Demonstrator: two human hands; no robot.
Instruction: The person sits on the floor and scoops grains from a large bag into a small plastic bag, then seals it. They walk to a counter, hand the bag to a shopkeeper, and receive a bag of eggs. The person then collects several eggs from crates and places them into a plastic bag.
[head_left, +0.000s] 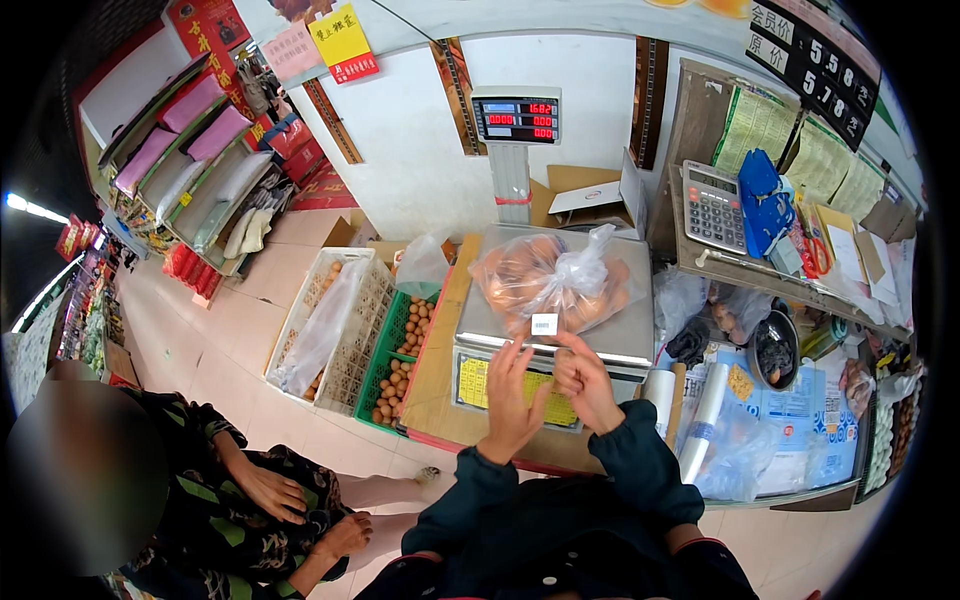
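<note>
A clear plastic bag of brown eggs (517, 281), knotted at the top, lies on the steel platform of a weighing scale (491, 330). A small white barcode label (544, 324) is at the bag's near side. My left hand (514, 405) is just in front of the bag, fingers apart and holding nothing, its fingertips near the label's left side. The index finger of my right hand (585, 381) points to the label's lower right corner while its other fingers curl. Whether that fingertip grips the label or only touches it is unclear. The scale's lit display (519, 116) stands behind on a post.
Left of the wooden counter (431, 360) are a green crate of eggs (365, 397) and a white crate (341, 367). Another person (247, 480) sits close on my left. A calculator (712, 206) rests on the right shelf; plastic bag rolls (703, 424) and a metal bowl (772, 349) lie below.
</note>
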